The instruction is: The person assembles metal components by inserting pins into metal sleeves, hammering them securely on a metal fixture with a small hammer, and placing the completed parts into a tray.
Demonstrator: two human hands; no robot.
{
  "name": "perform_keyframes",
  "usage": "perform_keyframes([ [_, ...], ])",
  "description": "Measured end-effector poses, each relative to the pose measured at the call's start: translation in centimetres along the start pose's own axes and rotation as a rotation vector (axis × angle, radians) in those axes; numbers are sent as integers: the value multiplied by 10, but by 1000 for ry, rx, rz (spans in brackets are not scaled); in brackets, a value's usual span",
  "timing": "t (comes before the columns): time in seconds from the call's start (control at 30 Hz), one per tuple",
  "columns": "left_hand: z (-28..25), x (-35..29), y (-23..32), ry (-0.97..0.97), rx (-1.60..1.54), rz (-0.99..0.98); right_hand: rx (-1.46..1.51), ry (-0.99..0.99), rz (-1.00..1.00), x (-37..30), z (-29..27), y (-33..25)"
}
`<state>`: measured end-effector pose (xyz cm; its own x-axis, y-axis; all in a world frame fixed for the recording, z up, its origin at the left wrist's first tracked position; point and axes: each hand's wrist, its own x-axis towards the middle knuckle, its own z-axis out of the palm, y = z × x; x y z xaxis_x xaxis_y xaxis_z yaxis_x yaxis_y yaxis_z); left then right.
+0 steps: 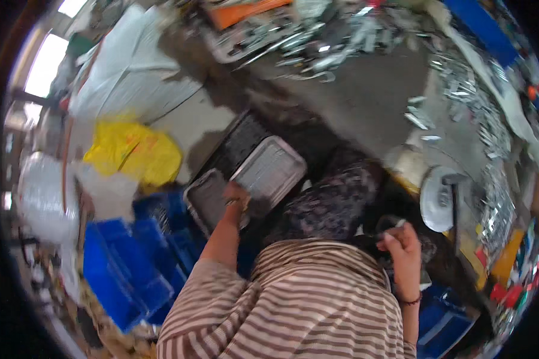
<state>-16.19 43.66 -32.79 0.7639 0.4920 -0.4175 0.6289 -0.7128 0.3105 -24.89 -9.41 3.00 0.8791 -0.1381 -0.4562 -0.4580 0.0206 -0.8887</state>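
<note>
My left hand (pixel 236 194) is over the near end of a pair of grey metal trays, between the shallow rectangular tray (pixel 272 170) and a darker grey tray (pixel 209 200). Motion blurs its fingers, so I cannot tell whether they grip anything. Off to the right, beside my striped shirt, my right hand (pixel 401 242) is closed in a pinch. A small, pale and dark piece shows at its fingertips, too blurred to name. A white oval dish-like thing (pixel 437 200) lies beyond that hand.
Blue plastic bins (pixel 117 263) stand at the left, with another blue bin (pixel 443 323) at the lower right. A yellow bag (pixel 135 152) and a large white sack (pixel 132 72) lie farther left. Heaps of shiny metal scrap (pixel 341 45) cover the floor ahead and to the right.
</note>
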Motion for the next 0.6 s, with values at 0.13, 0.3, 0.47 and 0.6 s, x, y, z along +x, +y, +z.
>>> perform_keyframes([
  [0.13,-12,-40,77,-83,440,389,-308,70,-17,-6,-5,9],
  [0.3,-23,-44,236,-203,407,578,-169,19,-226,3,-4,46],
  [0.47,-91,-116,351,-150,174,846,-142,167,-257,-13,-37,62],
  [0.6,-120,-158,369,-120,-46,923,-101,422,-436,-44,-56,64],
])
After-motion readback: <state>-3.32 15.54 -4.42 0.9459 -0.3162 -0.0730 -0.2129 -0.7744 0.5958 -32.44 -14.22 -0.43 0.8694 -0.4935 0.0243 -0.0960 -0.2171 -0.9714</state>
